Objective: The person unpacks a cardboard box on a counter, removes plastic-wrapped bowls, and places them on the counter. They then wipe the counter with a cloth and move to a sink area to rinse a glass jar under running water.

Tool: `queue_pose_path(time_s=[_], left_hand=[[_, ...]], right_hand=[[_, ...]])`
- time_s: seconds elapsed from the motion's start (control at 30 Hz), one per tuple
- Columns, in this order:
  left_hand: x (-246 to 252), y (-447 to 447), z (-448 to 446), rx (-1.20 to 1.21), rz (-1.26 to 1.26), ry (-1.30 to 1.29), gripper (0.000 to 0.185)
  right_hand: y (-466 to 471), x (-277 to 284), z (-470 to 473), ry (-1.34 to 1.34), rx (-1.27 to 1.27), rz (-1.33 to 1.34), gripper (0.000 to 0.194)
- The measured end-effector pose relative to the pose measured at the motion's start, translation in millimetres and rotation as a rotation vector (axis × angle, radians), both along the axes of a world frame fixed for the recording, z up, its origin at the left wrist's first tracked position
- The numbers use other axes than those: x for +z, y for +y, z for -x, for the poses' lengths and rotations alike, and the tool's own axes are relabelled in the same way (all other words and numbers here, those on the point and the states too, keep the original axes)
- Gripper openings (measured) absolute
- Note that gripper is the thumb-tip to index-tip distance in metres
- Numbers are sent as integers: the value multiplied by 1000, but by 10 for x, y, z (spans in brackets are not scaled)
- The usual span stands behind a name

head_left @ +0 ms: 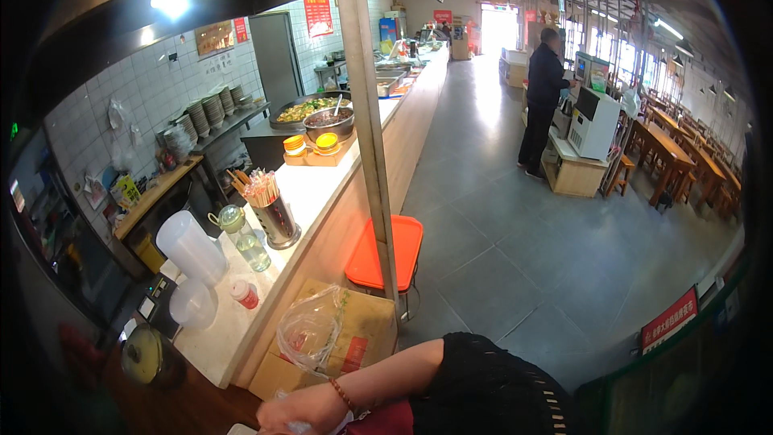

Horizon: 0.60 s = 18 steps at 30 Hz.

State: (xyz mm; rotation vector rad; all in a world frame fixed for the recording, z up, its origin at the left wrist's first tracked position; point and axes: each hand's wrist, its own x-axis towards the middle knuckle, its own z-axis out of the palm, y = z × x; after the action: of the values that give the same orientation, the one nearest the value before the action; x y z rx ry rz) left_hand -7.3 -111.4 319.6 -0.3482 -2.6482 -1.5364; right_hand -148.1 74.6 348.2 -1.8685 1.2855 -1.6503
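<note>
At the bottom edge my right hand [305, 409], partly cut off and blurred, has its fingers curled on a piece of clear plastic [299, 427]. A beaded bracelet [342, 394] circles that wrist. Just beyond the hand, a cardboard box [371, 320] stands against the counter, a crumpled clear plastic bag [309, 332] on top. A white object [241, 429], mostly cut off, shows left of the hand. The brown wooden surface [199, 402] lies left of it, with a lidded pot [142, 353] near its far edge. My left hand is out of view.
A metal post [371, 133] rises beside the box and a red-orange stool [401, 248]. Along the counter [205, 350] stand plastic containers [190, 248], a bottle [246, 241], a red-and-white cup [244, 295] and a chopstick holder [275, 220]. A person [542, 96] stands by a white machine [595, 124].
</note>
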Motion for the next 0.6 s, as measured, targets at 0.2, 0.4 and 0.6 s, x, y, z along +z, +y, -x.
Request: queue_pose_path(time_s=[0.2, 0.4, 0.6], left_hand=[[-68, -120, -52, 151, 50, 14, 8], [-204, -367, -144, 275, 103, -10, 8], [-225, -416, -198, 91, 262, -156, 16]], right_hand=[[-42, -358, -35, 109, 149, -272, 28], [-320, -776, 173, -153, 668, -469, 17], [132, -788, 549, 465, 192, -500, 14]])
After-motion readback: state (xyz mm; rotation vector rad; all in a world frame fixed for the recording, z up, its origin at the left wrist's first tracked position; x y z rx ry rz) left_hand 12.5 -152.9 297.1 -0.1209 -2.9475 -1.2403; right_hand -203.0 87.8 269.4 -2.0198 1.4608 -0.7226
